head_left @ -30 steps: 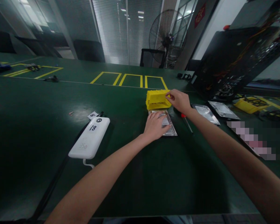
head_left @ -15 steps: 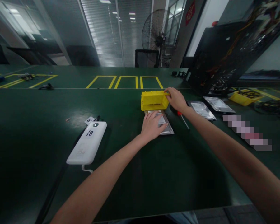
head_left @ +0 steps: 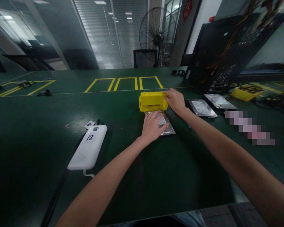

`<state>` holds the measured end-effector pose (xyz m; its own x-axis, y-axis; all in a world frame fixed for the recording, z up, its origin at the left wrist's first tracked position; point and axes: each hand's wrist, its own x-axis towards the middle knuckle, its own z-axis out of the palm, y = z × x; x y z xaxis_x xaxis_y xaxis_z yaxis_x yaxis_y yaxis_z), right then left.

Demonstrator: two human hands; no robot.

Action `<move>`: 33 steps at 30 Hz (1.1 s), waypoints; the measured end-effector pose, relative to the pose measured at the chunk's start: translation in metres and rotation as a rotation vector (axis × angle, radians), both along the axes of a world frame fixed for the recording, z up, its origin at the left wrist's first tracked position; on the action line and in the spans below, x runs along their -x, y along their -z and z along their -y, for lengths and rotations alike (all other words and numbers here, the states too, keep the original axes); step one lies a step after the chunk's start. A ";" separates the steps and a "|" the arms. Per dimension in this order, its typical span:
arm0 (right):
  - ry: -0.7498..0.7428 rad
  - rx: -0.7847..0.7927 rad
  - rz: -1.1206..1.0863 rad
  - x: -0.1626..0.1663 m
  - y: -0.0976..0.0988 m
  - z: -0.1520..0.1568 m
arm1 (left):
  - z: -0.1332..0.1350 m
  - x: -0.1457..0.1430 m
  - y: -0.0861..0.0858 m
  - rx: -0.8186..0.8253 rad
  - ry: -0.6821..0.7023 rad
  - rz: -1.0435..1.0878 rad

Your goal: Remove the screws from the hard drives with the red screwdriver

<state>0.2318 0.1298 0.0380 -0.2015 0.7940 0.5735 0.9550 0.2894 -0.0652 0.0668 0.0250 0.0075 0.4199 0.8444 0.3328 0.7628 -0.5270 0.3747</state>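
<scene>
My left hand (head_left: 153, 126) lies with its fingers spread on a hard drive (head_left: 168, 126), which rests flat on the green table (head_left: 123, 151). Just beyond the drive is a yellow plastic bin (head_left: 153, 98), tipped so that its opening faces me. Its right end is pinched by my right hand (head_left: 175, 100), thumb and fingers closed on the rim. What the bin holds inside, if anything, I cannot make out. Most of a screwdriver (head_left: 188, 126) is hidden under my right forearm.
Two more hard drives (head_left: 202, 108) lie to the right, before a black computer case (head_left: 213, 60). A second yellow bin (head_left: 246, 92) and black cables (head_left: 276, 102) are farther right. On the left lies a white power bank (head_left: 88, 148) marked 18. Yellow tape outlines (head_left: 126, 78) mark the far table.
The view has shifted slightly, so the scene sits a little differently in the picture. Both hands keep their places on the drive and the bin. My right forearm now covers more of the screwdriver.
</scene>
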 end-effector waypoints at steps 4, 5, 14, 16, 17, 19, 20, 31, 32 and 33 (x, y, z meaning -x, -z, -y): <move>0.012 -0.010 0.006 0.000 0.003 -0.005 | 0.000 0.001 0.000 -0.005 0.001 0.000; 0.017 -0.014 0.005 0.000 0.004 -0.006 | 0.000 0.001 0.001 -0.008 0.004 0.003; -0.033 0.002 0.055 -0.005 -0.001 0.003 | 0.001 -0.001 -0.002 0.005 -0.010 -0.010; -0.145 -0.004 0.130 -0.020 -0.005 0.008 | 0.003 0.000 -0.004 0.020 -0.006 -0.010; -0.167 -0.011 0.154 -0.032 -0.006 0.010 | 0.003 0.000 -0.005 0.027 -0.003 -0.009; -0.163 0.005 0.172 -0.059 -0.004 0.011 | 0.004 0.001 -0.005 0.035 0.005 -0.006; -0.142 0.030 0.183 -0.074 -0.001 0.011 | 0.005 0.001 -0.006 0.036 0.006 -0.004; 0.089 0.118 0.267 -0.138 0.048 0.027 | 0.002 0.001 0.000 0.031 0.037 0.002; 0.090 0.114 0.266 -0.136 0.050 0.027 | 0.004 0.001 -0.001 0.022 0.044 -0.003; 0.090 0.111 0.263 -0.133 0.051 0.026 | 0.005 0.001 -0.002 0.006 0.052 -0.009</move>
